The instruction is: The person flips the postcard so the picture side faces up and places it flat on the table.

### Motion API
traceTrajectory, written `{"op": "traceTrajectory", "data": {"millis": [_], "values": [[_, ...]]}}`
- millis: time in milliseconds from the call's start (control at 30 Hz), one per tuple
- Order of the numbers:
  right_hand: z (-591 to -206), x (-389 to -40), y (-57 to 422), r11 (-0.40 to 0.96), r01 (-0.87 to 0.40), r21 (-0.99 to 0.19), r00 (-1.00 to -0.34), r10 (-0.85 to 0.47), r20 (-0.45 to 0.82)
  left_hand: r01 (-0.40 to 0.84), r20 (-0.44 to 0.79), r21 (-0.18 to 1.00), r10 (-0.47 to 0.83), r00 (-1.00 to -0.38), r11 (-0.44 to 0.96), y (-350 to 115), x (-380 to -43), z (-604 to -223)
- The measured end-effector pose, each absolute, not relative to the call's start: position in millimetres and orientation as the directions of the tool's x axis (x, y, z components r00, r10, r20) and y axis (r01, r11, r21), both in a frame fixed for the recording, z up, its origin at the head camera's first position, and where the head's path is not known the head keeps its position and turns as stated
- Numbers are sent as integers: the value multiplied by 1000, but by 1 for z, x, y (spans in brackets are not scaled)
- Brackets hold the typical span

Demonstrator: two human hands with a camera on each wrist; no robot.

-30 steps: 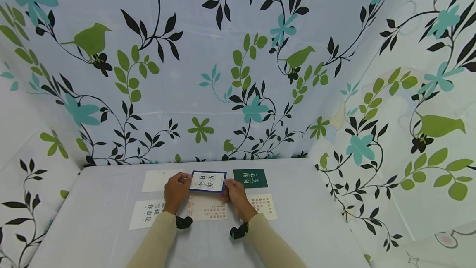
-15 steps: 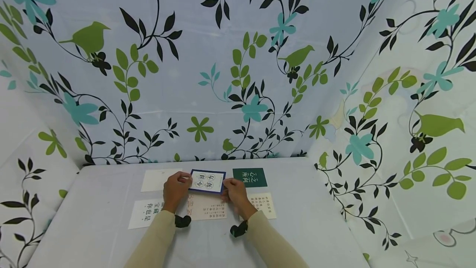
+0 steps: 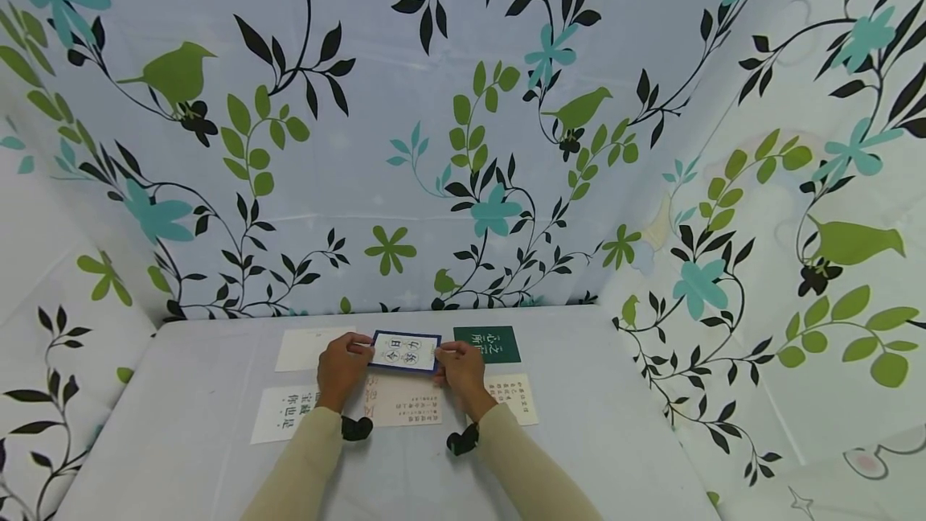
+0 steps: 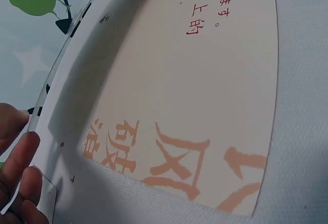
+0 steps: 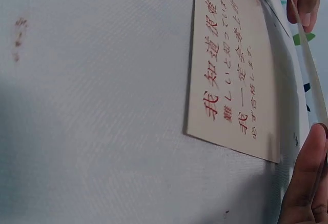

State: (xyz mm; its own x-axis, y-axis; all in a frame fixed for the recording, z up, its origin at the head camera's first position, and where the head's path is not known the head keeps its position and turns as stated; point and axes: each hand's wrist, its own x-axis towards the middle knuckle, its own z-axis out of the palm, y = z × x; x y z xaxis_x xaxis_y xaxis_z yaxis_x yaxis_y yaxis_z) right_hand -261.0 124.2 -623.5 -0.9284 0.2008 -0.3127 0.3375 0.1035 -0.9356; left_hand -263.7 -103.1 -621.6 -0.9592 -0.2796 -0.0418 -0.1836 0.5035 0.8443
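A white postcard with a blue border and dark characters (image 3: 405,350) is held up above the table, in the middle of the head view. My left hand (image 3: 342,372) pinches its left edge, and my right hand (image 3: 465,376) pinches its right edge. Beneath it lies a cream card with red writing (image 3: 405,404). From the left wrist, the held postcard shows nearly edge-on (image 4: 65,47), apart from the cream card below (image 4: 169,80). In the right wrist view, both hands grip opposite ends of the thin postcard (image 5: 310,65).
On the white table (image 3: 181,424) lie a pale card (image 3: 300,348) at back left, a white card with dark characters (image 3: 282,415) at front left, a dark green card (image 3: 499,340) at back right and a cream card (image 3: 517,396) at front right. A patterned cloth (image 3: 362,143) hangs behind.
My right hand has moved slightly up and now covers more of the green card's characters. The held postcard looks tilted a little flatter. My left hand stays nearly still.
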Motion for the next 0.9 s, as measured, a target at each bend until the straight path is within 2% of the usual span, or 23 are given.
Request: {"op": "traceTrajectory", "data": {"millis": [400,733,900], "values": [[-617,-264,120,250,312,-916,-943,199,-267,-174,-19,825,-281,-959,538,-107,-263,-621],[-616,-265,110,468,278,-839,-941,307,-140,-189,-17,814,-302,-953,550,-122,-264,-622],[-617,-266,104,501,226,-835,-949,306,-73,-168,17,802,-303,-953,573,-136,-264,-624]]}}
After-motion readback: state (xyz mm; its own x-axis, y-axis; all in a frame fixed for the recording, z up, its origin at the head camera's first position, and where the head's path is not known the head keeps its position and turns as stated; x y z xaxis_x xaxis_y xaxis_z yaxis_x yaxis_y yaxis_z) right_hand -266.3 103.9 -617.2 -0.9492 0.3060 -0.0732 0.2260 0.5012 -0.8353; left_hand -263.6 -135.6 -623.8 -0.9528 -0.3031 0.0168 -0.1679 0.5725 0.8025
